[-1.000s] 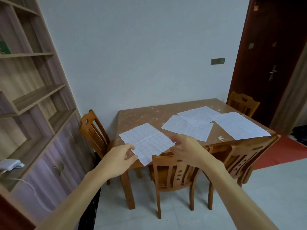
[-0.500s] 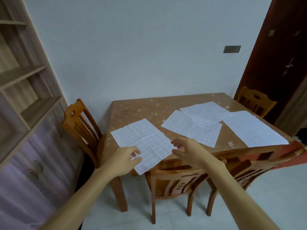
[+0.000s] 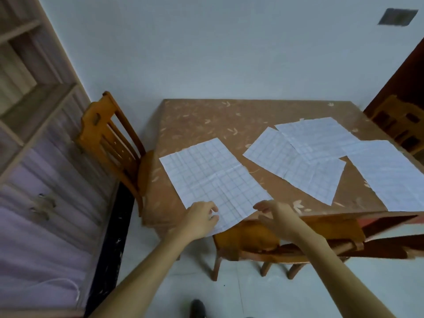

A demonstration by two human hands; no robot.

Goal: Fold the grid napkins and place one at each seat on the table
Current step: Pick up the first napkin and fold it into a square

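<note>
Left hand [image 3: 202, 218]: pinching the near edge of the creased white grid paper napkin [image 3: 213, 177].
Right hand [image 3: 276, 216]: hovering, uncurled and empty, just beside its near corner.

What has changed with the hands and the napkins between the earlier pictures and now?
Both hands moved forward to the near edge of the nearest napkin. The left hand now rests on its near left corner; whether it pinches it is unclear. The right hand is beside its near right corner, fingers relaxed. It and the other three napkins stayed flat on the table.
</note>
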